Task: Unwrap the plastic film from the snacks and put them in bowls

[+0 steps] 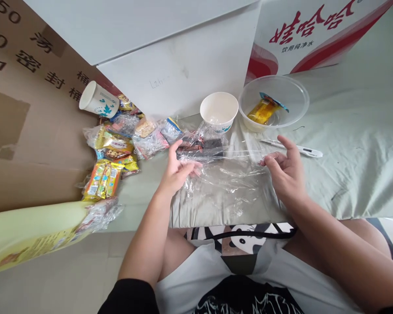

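Note:
A sheet of clear plastic film point(231, 174) stretches low over the cloth between my two hands. My right hand point(286, 172) pinches its right end between thumb and fingers, with the index finger raised. Closed on the film's left part is my left hand point(180, 170), its thumb and lower fingers together and its index finger pointing up. Just beyond the film, partly hidden beneath it, lies a dark object point(214, 150) with reddish wrapping at its left; its kind cannot be made out. A white utility knife point(309, 151) rests beyond my right hand.
A paper cup point(219, 109) and a clear plastic bowl point(298, 98) holding a yellow packet point(263, 112) stand at the back. Wrapped snacks point(116, 144) pile up at left, with a tipped paper cup point(100, 100) on top. Cartons point(177, 65) wall the far side.

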`<state>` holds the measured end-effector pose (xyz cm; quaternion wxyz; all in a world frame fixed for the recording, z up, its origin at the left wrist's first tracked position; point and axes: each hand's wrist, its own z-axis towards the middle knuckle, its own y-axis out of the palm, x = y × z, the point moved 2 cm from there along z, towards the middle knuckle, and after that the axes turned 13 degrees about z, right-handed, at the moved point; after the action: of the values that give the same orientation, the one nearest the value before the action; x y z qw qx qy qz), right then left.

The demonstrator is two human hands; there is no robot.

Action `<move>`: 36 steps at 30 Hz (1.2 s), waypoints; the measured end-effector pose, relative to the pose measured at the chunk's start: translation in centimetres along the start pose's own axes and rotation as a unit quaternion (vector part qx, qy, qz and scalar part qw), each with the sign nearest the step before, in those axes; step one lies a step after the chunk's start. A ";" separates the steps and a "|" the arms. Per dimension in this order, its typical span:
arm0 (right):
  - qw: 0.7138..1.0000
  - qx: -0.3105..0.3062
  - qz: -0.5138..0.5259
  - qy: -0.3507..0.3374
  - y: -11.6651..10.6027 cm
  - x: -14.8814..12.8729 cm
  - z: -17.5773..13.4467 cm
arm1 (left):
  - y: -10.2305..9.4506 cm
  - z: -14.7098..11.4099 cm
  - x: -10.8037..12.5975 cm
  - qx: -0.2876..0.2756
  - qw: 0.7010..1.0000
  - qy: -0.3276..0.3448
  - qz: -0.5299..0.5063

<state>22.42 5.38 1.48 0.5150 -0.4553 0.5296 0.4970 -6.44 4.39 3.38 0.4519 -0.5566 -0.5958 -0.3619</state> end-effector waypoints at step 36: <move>0.996 -0.057 -0.047 0.046 0.1 0.2 -0.2 | -0.3 0.6 0.6 0.133 0.991 0.027 -0.013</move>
<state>22.33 5.20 1.26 0.4860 -0.5303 0.5017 0.4804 -6.84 5.10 3.81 0.5334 -0.4737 -0.6334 -0.2998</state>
